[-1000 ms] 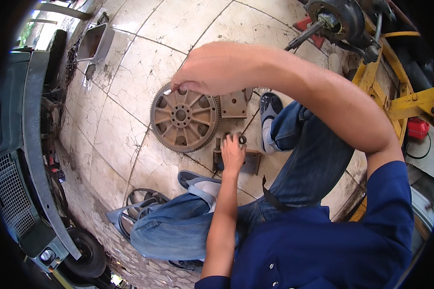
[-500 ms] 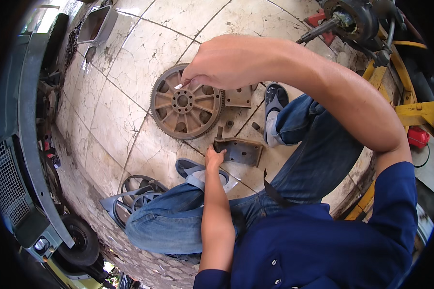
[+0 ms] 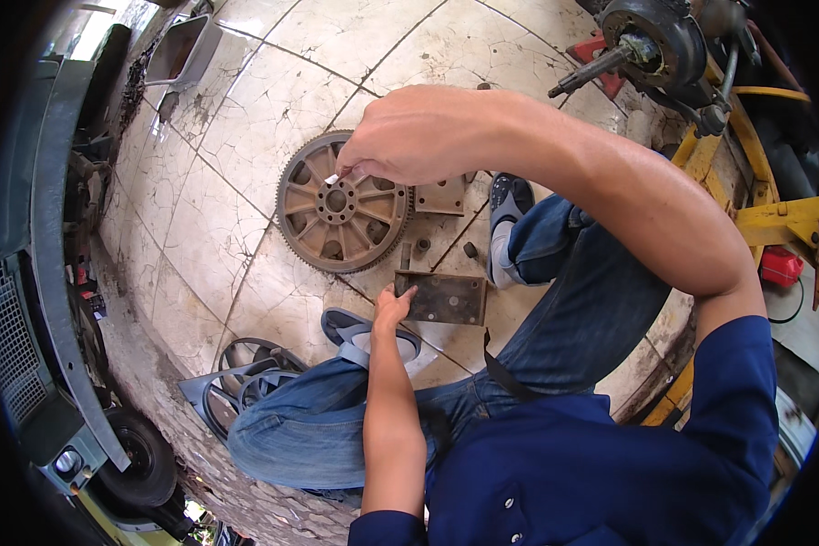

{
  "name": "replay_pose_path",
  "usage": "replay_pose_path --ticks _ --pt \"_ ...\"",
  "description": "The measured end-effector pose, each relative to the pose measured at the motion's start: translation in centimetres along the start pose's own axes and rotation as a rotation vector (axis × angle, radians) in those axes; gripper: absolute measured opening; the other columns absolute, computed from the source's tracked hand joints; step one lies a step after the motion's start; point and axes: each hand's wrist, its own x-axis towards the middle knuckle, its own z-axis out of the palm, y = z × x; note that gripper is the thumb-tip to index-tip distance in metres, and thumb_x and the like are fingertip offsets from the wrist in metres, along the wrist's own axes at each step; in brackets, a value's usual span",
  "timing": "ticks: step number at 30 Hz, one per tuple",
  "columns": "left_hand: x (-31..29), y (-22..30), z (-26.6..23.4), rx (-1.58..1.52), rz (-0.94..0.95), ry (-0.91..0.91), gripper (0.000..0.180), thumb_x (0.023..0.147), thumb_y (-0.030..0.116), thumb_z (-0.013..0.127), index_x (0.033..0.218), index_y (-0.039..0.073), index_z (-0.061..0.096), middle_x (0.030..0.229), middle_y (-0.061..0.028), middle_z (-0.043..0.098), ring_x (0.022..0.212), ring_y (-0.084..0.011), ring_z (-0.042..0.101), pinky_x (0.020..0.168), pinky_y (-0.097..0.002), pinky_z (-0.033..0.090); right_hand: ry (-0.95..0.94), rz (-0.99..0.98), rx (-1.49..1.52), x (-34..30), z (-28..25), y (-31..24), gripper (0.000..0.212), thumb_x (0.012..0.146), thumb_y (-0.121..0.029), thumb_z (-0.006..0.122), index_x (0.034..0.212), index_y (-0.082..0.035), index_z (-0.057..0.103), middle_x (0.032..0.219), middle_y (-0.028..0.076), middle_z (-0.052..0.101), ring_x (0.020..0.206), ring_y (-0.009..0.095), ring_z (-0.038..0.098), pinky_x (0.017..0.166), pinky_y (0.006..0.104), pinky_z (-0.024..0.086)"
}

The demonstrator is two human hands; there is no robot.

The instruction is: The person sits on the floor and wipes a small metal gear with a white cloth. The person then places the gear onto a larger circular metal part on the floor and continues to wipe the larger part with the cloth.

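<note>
A dark flat metal bracket (image 3: 448,300) with several holes is gripped at its left edge by my left hand (image 3: 392,307), thumb on its face. At its upper left corner a short metal rod (image 3: 406,256) sticks up; I cannot tell if it is attached. My right hand (image 3: 382,141) is closed in a pinch on a small white piece (image 3: 331,179), too small to identify. It hovers over a rusty spoked flywheel (image 3: 362,238) with a toothed rim, lying on the floor. My right hand hides part of that wheel's upper right.
A second metal bracket (image 3: 441,198) lies right of the flywheel, near two small cylindrical pieces (image 3: 423,245). A black fan-like part (image 3: 246,382) rests by my left knee. Back right are an axle hub (image 3: 655,45) and yellow stand (image 3: 783,218); a grey bin (image 3: 187,55) sits back left.
My left hand has tipped the bracket, so its flat face now shows more fully. My right hand keeps its pinch over the flywheel and sits slightly lower in view.
</note>
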Motion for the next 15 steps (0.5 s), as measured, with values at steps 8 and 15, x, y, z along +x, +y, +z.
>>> replay_pose_path --ticks 8,15 --pt "-5.0 4.9 -4.3 0.256 0.228 0.163 0.040 0.086 0.027 0.070 0.114 0.000 0.061 0.098 -0.0287 0.068 0.099 -0.0477 0.063 0.085 -0.0519 0.050 0.041 -0.069 0.059 -0.4 -0.3 -0.3 0.026 0.094 -0.013 0.055 0.113 -0.003 0.071 0.090 0.021 0.071 0.083 0.038 0.068 0.075 0.0462 0.054" --pt "-9.7 5.8 -7.4 0.160 0.403 0.577 0.041 0.082 0.017 0.069 0.119 0.000 0.062 0.107 -0.0235 0.066 0.095 -0.0431 0.063 0.082 -0.0486 0.051 0.058 -0.063 0.062 -0.5 -0.6 -0.4 0.026 0.094 -0.015 0.055 0.111 -0.003 0.071 0.086 0.022 0.070 0.080 0.039 0.067 0.071 0.0476 0.053"
